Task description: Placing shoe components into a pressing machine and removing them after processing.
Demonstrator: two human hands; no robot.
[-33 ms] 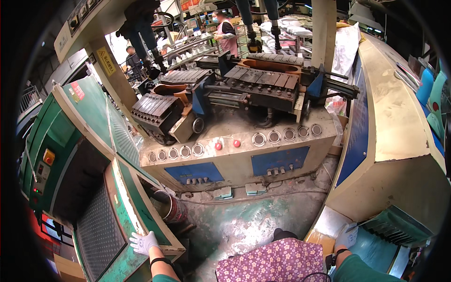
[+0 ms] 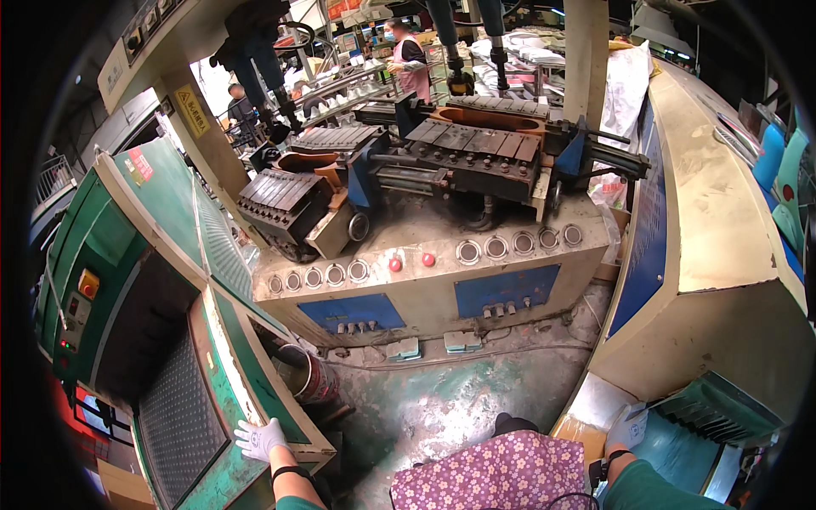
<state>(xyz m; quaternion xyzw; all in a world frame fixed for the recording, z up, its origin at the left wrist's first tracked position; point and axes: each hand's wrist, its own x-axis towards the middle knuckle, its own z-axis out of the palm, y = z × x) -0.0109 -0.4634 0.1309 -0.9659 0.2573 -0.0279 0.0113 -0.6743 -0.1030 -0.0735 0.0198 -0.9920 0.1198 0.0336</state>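
Note:
My left hand [image 2: 261, 439], in a pale glove, rests on the edge of the green machine [image 2: 223, 387] at the left. Its fingers are spread and it holds nothing. At the lower right my right hand [image 2: 627, 429], gloved too, lies on the edge of the cream machine [image 2: 697, 340], beside a dark strip curtain [image 2: 714, 412] over a bluish flat bed [image 2: 671, 450]. Its fingers look stretched out, with nothing visible in them. A purple flowered apron [image 2: 501, 476] covers my lap between both arms.
Ahead stands a press [image 2: 425, 293] with round buttons, metal clamping blocks [image 2: 476, 149] and two foot pedals [image 2: 463, 342] below. A bucket [image 2: 316, 378] sits by the green machine. A cable [image 2: 510, 347] runs over the floor. Behind, a person [image 2: 411, 64] stands near racks.

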